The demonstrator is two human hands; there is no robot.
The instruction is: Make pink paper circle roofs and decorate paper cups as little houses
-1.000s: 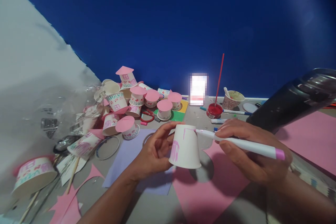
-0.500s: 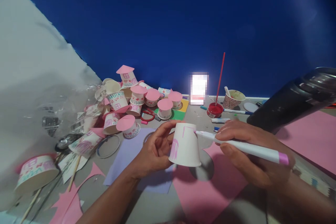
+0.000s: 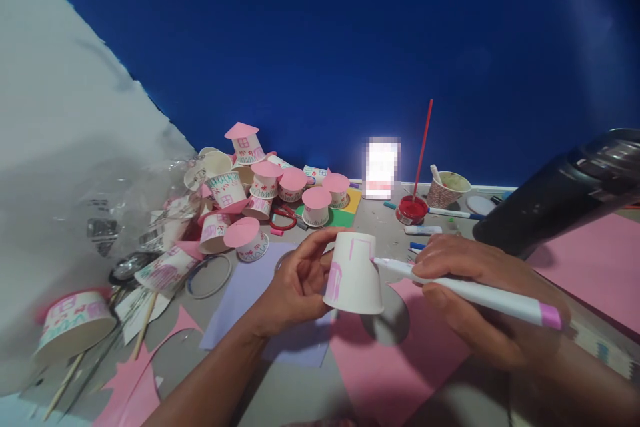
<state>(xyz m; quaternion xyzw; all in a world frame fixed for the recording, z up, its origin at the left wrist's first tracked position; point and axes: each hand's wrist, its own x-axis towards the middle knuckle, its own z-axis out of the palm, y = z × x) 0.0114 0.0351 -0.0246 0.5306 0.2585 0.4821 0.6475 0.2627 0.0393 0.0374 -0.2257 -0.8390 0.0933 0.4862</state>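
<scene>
My left hand (image 3: 305, 280) grips a white paper cup (image 3: 357, 280), held upside down with its rim low. A purple-pink door shape is drawn on the cup's left side. Near its base are the top and sides of a pink outline. My right hand (image 3: 480, 300) pinches a white marker (image 3: 480, 292) with a pink end. Its pink tip touches the right side of that outline on the cup. Below the cup lie a pink paper sheet (image 3: 380, 373) with a round hole cut in it and a lilac sheet (image 3: 230, 307).
Several decorated cups with pink paper roofs (image 3: 243, 233) crowd the left. Red scissors (image 3: 284, 217) lie among them. Behind stand a red paint pot (image 3: 411, 209) with a brush and a patterned cup (image 3: 447, 190). A black cylindrical object (image 3: 550, 193) slants in from the right.
The marker tip has moved down the cup, lengthening the right-hand line of the pink outline. My left hand keeps the cup nearly in place.
</scene>
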